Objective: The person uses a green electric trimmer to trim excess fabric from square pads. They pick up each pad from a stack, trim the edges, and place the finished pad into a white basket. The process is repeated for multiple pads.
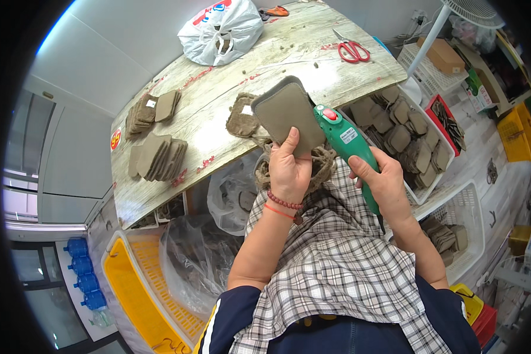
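Head: pad (286, 112), green tool (343, 134) in hands (290, 168)

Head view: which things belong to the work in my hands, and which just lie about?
Likely in use:
brown pad in left hand
green tool in right hand
stacked pads

Probably just lying about:
white plastic bag
blue jugs
white fan

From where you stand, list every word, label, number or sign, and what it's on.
White label on the green handheld electric tool: too small to read.
Red-blue print on the white plastic bag: creased, not copied.
Round red sticker on the wood-grain table: large figures, not copied.
Red table marks: too blurred to read.
Green-and-white box: too small.
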Action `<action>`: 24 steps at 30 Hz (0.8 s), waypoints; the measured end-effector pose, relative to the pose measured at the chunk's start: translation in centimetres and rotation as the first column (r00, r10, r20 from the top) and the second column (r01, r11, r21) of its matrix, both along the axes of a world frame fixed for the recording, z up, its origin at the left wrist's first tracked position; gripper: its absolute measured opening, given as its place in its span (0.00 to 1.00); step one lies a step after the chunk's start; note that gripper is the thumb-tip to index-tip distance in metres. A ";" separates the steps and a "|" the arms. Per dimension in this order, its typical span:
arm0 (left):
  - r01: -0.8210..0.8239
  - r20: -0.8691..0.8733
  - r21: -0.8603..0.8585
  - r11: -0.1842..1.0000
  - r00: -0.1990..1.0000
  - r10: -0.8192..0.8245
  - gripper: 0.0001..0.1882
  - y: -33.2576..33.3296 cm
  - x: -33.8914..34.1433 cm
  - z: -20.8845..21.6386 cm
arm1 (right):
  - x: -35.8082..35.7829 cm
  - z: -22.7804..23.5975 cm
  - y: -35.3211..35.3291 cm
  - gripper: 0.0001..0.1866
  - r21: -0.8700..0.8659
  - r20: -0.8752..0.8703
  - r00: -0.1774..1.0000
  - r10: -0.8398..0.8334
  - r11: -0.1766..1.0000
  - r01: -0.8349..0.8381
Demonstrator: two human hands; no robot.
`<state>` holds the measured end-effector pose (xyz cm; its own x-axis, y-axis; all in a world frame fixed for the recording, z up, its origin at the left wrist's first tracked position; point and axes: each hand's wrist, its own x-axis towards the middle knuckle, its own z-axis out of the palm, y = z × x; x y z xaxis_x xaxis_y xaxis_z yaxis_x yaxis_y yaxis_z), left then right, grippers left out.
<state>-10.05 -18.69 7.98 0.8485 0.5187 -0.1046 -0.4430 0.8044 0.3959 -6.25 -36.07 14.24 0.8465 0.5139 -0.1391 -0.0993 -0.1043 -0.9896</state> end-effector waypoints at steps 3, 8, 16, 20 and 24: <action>0.043 -0.037 -0.003 0.999 0.998 -0.043 0.16 -0.2 -0.4 -1.0 | 0.4 0.2 -0.2 0.16 0.000 -0.011 1.000 0.000 1.000 0.000; 0.162 -0.084 0.066 0.984 0.984 -0.157 0.17 0.6 -1.5 -1.4 | 1.1 0.5 -1.0 0.16 0.003 -0.064 0.998 0.013 1.000 -0.012; 0.380 -0.239 0.262 0.887 0.916 -0.322 0.16 5.4 -3.1 -1.3 | 2.6 1.1 -3.8 0.17 -0.073 -0.081 0.983 0.162 0.983 -0.168; 0.484 -0.351 0.328 0.812 0.860 -0.371 0.17 7.3 -3.6 -0.1 | 3.0 0.7 -4.9 0.19 -0.146 -0.069 0.973 0.220 0.963 -0.228; 0.528 -0.432 0.381 0.759 0.827 -0.360 0.20 7.9 -3.8 0.6 | 2.7 0.5 -5.3 0.21 -0.211 0.023 0.971 0.237 0.951 -0.227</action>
<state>-13.83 -10.84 8.56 0.9561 0.1453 -0.2543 0.1341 0.5547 0.8211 -3.57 -41.36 14.72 0.7156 0.6612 -0.2250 -0.0017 -0.3205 -0.9473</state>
